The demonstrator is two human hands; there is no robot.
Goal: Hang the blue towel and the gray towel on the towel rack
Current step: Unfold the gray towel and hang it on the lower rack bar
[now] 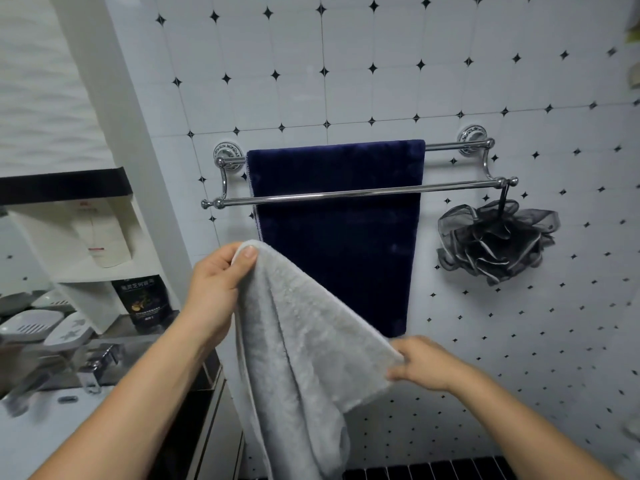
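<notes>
The towel rack (450, 186) carries the blue towel (332, 265) (rear bar) and a bath pouf (495, 240).

Two towels counted, blue towel (332, 244) and gray towel (304, 341), one double-bar towel rack (450, 186), one bath sponge (495, 240).

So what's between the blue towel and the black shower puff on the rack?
Nothing hangs there. The head view shows only bare bars of the towel rack and tiled wall between the blue towel and the shower puff.

Plush matt cloth — gray towel (304, 341), blue towel (336, 237) — against glossy chrome towel rack (457, 184).
</notes>
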